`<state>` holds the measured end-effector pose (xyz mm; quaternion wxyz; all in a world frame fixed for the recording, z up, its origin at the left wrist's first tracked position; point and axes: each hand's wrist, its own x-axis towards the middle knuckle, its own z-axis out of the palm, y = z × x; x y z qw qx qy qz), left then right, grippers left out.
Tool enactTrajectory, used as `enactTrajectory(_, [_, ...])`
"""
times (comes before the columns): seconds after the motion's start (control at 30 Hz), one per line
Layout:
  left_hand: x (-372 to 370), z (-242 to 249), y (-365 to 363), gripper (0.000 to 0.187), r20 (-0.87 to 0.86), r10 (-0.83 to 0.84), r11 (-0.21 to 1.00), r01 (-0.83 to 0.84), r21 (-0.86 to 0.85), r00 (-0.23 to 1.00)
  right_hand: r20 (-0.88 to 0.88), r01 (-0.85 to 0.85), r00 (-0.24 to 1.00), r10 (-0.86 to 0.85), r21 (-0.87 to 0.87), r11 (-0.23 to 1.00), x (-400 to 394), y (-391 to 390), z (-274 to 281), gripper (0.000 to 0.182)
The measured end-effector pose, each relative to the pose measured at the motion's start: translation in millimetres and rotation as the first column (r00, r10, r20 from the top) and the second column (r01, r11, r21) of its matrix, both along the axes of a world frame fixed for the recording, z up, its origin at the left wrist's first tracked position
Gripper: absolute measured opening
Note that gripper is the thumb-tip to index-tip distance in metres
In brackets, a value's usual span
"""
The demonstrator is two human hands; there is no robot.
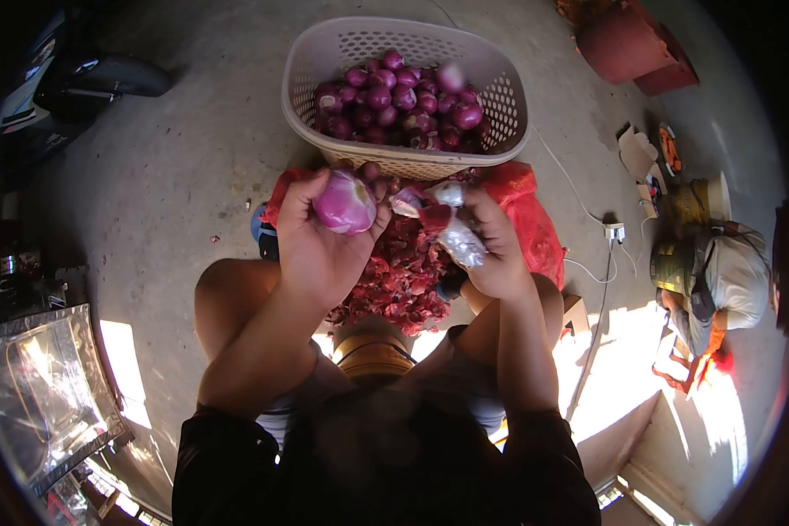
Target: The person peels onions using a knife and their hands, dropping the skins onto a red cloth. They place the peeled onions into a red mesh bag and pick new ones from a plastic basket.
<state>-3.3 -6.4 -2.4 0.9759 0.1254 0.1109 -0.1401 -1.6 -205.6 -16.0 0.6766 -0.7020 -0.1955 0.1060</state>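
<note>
My left hand [311,241] is closed around a purple-red onion [344,202], its pale end turned toward my other hand. Opposite it, my right hand [500,250] grips a shiny silver-wrapped object [461,242] whose kind I cannot make out. A loose piece of onion skin [405,202] shows near its tip, between the hands. Beneath both hands lies a heap of dark red onion skins [394,285]. Just beyond them stands a pale plastic basket [311,88] with peeled onions [386,98] inside.
A red sack [530,223] lies right of the skins. Cables run across the floor to a white plug [615,231]. Farther right, another person [732,276] bends over. A motorcycle wheel [118,77] stands at upper left, and red containers [631,44] at upper right.
</note>
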Motion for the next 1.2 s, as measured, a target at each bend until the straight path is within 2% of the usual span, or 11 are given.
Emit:
enactTrajectory(0.07, [2.7, -1.4, 2.8, 0.029, -0.014, 0.016, 0.999, -0.017, -0.041, 1.000, 0.103, -0.016, 0.993, 0.066, -0.428, 0.904, 5.5, -7.8, 4.5, 0.047])
enactTrajectory(0.13, [5.2, -4.1, 5.4, 0.032, -0.052, 0.037, 0.999, -0.037, -0.016, 0.998, 0.060, 0.013, 0.997, 0.048, -0.750, 0.661, 6.2, -12.7, 9.0, 0.052])
enactTrajectory(0.2, [5.9, -4.5, 8.3, 0.034, -0.035, 0.012, 0.998, -0.014, -0.059, 0.999, 0.075, 0.045, 0.996, 0.049, -0.891, 0.451, 6.8, -16.7, 5.3, 0.058])
enactTrajectory(0.27, [5.8, -4.0, 10.3, 0.036, 0.041, -0.051, 0.984, 0.058, -0.167, 0.998, 0.063, 0.030, 0.996, 0.056, -0.886, 0.463, 3.0, -18.0, 4.4, 0.058])
enactTrajectory(0.5, [4.1, 5.1, 2.9, 0.037, -0.008, -0.006, 0.998, 0.006, -0.057, 1.000, -0.016, -0.095, 0.987, 0.160, -0.860, 0.501, 1.9, -8.1, 11.6, 0.050])
enactTrajectory(0.6, [4.5, 4.3, 6.0, 0.036, -0.025, -0.061, 0.997, 0.059, -0.051, 0.998, 0.212, 0.048, 0.961, 0.180, -0.765, 0.642, 0.0, -10.6, 1.7, 0.039])
enactTrajectory(0.8, [8.3, -2.1, 10.6, 0.034, 0.022, -0.110, 0.992, 0.111, -0.053, 0.994, 0.024, -0.135, 0.969, 0.244, -0.779, 0.612, 6.8, -17.9, 1.2, 0.027])
enactTrajectory(0.9, [8.3, -3.7, 9.7, 0.033, 0.006, -0.125, 0.992, 0.125, 0.034, 0.992, 0.081, -0.139, 0.951, 0.298, -0.749, 0.648, 8.0, -18.2, 5.4, 0.039])
enactTrajectory(1.0, [6.7, -3.3, 2.0, 0.032, -0.040, -0.125, 0.978, 0.130, 0.163, 0.991, 0.076, -0.059, 0.986, 0.150, -0.680, 0.731, 0.9, -10.2, 15.7, 0.052])
enactTrajectory(1.1, [5.3, -4.2, -2.4, 0.030, -0.068, -0.152, 0.963, 0.163, 0.213, 0.986, -0.062, -0.088, 0.996, 0.064, -0.755, 0.649, -0.8, -10.4, 18.3, 0.061])
enactTrajectory(1.2, [6.0, -7.6, -2.0, 0.029, -0.049, -0.172, 0.961, 0.179, 0.209, 0.984, 0.005, -0.037, 0.998, 0.068, -0.791, 0.611, -1.3, -15.7, 6.6, 0.053])
